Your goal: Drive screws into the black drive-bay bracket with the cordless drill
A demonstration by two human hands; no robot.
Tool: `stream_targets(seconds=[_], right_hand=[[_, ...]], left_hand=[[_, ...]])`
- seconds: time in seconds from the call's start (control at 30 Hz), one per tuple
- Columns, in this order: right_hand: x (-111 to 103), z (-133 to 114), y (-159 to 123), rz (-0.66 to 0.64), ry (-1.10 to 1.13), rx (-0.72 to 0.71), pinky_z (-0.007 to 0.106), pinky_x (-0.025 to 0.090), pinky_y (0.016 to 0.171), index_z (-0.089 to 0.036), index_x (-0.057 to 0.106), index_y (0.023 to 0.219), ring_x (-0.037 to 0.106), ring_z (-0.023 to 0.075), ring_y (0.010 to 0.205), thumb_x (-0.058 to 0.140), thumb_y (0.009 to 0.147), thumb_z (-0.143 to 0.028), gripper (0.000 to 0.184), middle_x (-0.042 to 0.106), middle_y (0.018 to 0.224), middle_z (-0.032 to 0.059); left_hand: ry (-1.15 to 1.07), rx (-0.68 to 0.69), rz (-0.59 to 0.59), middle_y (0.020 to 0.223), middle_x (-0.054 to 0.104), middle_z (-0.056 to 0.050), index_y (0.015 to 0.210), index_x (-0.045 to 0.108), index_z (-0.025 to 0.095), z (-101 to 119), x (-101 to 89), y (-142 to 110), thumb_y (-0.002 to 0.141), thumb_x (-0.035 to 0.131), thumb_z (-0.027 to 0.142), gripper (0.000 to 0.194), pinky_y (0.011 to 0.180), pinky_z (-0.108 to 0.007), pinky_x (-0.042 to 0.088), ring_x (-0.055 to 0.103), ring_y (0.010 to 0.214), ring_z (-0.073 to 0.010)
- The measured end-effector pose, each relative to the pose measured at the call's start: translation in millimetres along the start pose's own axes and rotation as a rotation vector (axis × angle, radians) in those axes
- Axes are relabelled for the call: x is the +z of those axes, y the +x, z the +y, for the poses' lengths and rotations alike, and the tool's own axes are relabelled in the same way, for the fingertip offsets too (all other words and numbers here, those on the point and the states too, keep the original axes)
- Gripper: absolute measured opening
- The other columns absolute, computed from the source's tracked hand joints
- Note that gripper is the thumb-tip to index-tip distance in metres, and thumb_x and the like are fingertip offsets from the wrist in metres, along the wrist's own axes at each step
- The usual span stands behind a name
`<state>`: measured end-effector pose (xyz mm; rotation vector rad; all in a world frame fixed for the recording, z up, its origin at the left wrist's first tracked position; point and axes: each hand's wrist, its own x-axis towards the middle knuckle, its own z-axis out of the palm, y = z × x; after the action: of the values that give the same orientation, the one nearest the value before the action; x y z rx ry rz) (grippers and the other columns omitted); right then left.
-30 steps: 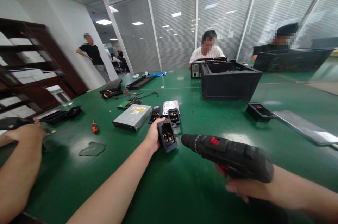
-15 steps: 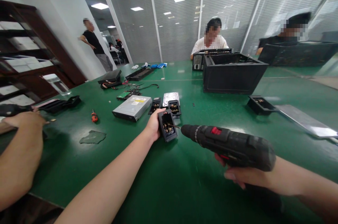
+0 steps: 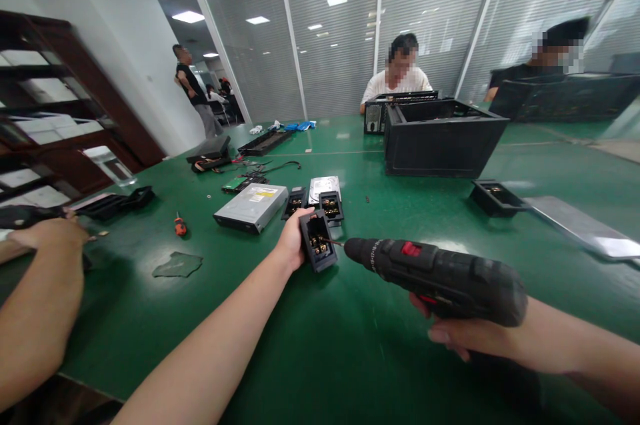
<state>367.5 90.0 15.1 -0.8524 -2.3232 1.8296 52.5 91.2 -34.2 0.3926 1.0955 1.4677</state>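
My left hand [image 3: 293,238] is closed on a black rectangular box [image 3: 327,259] with brass-coloured terminals inside, held tilted with its open side toward the drill. My right hand [image 3: 465,335] is wrapped round the grip of a black cordless drill [image 3: 440,275]; its lower part is dark and hard to see. The drill's thin bit reaches left into the box's opening, by the brass parts. Just behind my left hand lie two similar black boxes [image 3: 331,207] and a silver hard drive [image 3: 323,186]. Left of them rests a grey optical drive [image 3: 253,207].
A co-worker's arm [image 3: 40,305] reaches in at the left. An orange screwdriver [image 3: 180,225] and a glass shard [image 3: 177,265] lie on the green table [image 3: 280,358]. Further back stands a black computer case [image 3: 440,145]. Another black box [image 3: 497,198] touches a metal panel [image 3: 583,225] at right.
The drill and the held box stay almost in place, with the bit still at the box's opening. In the background, a standing person has moved right and turned.
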Motion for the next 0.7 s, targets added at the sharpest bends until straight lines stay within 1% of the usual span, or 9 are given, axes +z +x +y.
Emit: stream_targets(seconds=[0.13,0.33,0.53,0.7], right_hand=[[0.2,-3.3,0.3,0.007,-0.029,0.030,0.029,0.049,0.057,-0.019,0.057,0.097,0.057,0.0161,0.059,0.064,0.081,-0.036,0.024,0.056,0.063,-0.0034],[-0.7,-2.4,1.2,-0.001,-0.039,0.019,0.030,0.050,0.059,-0.018,0.056,0.099,0.056,0.0160,0.060,0.062,0.082,-0.036,0.026,0.057,0.067,-0.0023],[-0.8,-3.1,-0.5,-0.022,-0.025,0.014,0.028,0.049,0.056,-0.018,0.056,0.098,0.056,0.0148,0.059,0.063,0.081,-0.033,0.024,0.056,0.068,-0.0029],[-1.0,-1.5,0.4,-0.023,-0.035,0.007,0.029,0.049,0.057,-0.018,0.055,0.098,0.056,0.0152,0.060,0.062,0.082,-0.033,0.023,0.055,0.068,-0.0029]], left_hand=[[-0.006,0.013,-0.006,0.065,0.066,-0.007,0.075,0.065,0.015,0.3,-0.4,0.0,0.070,0.060,0.039,0.025,0.057,-0.037,0.050,0.062,0.056,-0.0220],[-0.002,0.007,0.033,0.065,0.066,-0.007,0.073,0.064,0.015,1.1,2.3,-2.9,0.070,0.060,0.038,0.024,0.057,-0.038,0.051,0.062,0.056,-0.0224],[-0.001,0.019,-0.004,0.068,0.067,-0.007,0.077,0.064,0.015,0.8,3.0,-2.6,0.070,0.060,0.039,0.025,0.059,-0.039,0.051,0.063,0.058,-0.0229],[0.002,0.015,0.024,0.066,0.066,-0.007,0.075,0.064,0.015,1.0,2.6,-3.1,0.070,0.059,0.039,0.025,0.057,-0.040,0.051,0.062,0.057,-0.0231]])
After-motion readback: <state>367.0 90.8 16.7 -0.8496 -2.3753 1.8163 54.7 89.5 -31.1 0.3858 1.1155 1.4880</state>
